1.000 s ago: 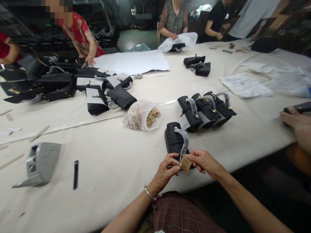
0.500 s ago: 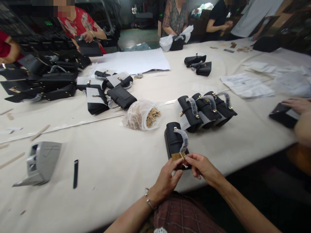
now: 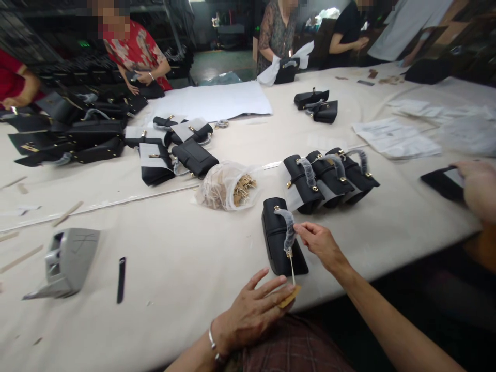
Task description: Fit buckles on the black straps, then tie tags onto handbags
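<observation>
A black handbag [image 3: 276,235] lies on the table in front of me, its handle [image 3: 289,227] wrapped in clear plastic. My right hand [image 3: 320,243] pinches that handle along its right side. Below the bag, my left hand [image 3: 256,307] has a tan hang tag [image 3: 290,298] at its fingertips, with the thumb hidden. A pale string [image 3: 293,271] runs taut from the tag up to the metal ring at the handle's lower end. Just beyond, a white mesh bag [image 3: 217,188] holds many tan tags with strings.
Three black handbags [image 3: 304,181] stand in a row behind mine. More bags [image 3: 96,137] are heaped at the left. A grey tape dispenser [image 3: 73,258] and a black strap [image 3: 121,279] lie on the left. A co-worker's hand [image 3: 478,175] rests on a bag at the right.
My left hand has drawn the tag down toward me, off the bag, and the string has straightened. My right hand has gone up from the tag to the handle.
</observation>
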A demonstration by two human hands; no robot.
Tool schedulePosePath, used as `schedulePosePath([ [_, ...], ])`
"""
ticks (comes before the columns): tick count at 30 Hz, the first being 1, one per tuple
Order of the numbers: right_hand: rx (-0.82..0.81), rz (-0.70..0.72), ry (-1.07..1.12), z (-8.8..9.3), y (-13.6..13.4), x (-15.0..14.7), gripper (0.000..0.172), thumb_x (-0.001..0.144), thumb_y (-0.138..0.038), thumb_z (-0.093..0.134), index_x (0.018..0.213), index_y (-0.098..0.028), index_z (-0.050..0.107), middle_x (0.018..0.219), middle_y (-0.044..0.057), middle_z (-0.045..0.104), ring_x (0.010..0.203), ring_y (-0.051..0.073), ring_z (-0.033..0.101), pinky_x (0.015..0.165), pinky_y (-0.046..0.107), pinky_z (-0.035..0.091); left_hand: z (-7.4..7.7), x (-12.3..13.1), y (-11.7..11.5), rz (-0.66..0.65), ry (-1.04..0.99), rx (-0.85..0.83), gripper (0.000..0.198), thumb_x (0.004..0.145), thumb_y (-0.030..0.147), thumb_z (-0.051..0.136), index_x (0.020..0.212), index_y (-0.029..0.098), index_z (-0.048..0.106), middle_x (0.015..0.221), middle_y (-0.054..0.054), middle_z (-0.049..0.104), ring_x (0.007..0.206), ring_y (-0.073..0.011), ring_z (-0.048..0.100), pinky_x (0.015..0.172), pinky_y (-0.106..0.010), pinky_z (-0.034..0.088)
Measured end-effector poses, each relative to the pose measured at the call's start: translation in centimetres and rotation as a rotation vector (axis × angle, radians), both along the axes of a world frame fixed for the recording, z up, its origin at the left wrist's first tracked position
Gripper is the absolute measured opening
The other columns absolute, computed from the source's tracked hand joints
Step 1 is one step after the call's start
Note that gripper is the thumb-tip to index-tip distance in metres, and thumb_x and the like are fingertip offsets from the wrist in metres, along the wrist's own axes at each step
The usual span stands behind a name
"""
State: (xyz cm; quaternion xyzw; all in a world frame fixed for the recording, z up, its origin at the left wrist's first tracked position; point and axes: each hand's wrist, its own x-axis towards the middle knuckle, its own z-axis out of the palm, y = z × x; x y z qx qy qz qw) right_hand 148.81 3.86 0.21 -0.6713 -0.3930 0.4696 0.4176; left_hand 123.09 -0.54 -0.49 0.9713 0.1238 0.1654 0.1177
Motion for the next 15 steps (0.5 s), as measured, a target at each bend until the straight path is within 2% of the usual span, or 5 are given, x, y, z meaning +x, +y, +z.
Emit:
schedulePosePath([
  [3,-0.001,0.000,0.017,0.2,0.6,0.5,0.047,0.074,-0.064,0.069,0.075,-0.017,0.064,0.056,-0.004,0.052,0.042,0.008,0.035,0.037,0.022,0.026,-0.5,-0.4,0.7,0.003,0.082,-0.227,0.041,0.098,0.018,0.042,0.139,0.023,0.047,0.145,0.001,0.054,0.142,-0.0151,0.038,0.125,-0.039,0.015],
  [6,-0.001,0.078,0.012,0.1,0.7,0.1,0.049,0.072,-0.061,0.072,0.092,-0.017,0.068,0.068,0.000,0.062,0.050,0.010,0.047,0.042,0.022,0.036,-0.8,0.2,1.2,0.023,0.102,-0.488,0.042,0.094,0.018,0.046,0.135,0.025,0.050,0.145,-0.001,0.054,0.140,-0.0168,0.041,0.122,-0.041,0.022],
  [9,-0.042,0.151,-0.015,-0.4,0.5,-0.7,0.047,0.074,-0.062,0.069,0.079,-0.015,0.066,0.060,0.000,0.061,0.047,0.010,0.047,0.044,0.022,0.039,-1.9,0.7,0.9,0.057,0.014,-0.707,0.032,0.093,0.019,0.050,0.122,0.027,0.060,0.139,-0.001,0.059,0.134,-0.0171,0.048,0.116,-0.035,0.033],
  [12,-0.051,0.163,-0.016,-0.9,0.9,-1.0,0.053,0.077,-0.068,0.061,0.075,-0.015,0.064,0.046,-0.004,0.051,0.040,0.010,0.044,0.040,0.023,0.037,-4.7,0.5,0.2,0.215,-0.114,-0.904,0.022,0.092,0.026,0.052,0.108,0.027,0.068,0.119,-0.002,0.071,0.111,-0.0171,0.064,0.100,-0.027,0.047],
  [15,-0.013,0.173,0.052,-0.9,2.5,-0.7,0.053,0.076,-0.069,0.062,0.077,-0.016,0.063,0.050,-0.003,0.055,0.044,0.012,0.051,0.046,0.025,0.046,-8.2,-0.2,0.0,0.391,-0.154,-1.041,0.021,0.090,0.033,0.054,0.102,0.026,0.070,0.105,-0.003,0.073,0.099,-0.0183,0.067,0.094,-0.028,0.050],
])
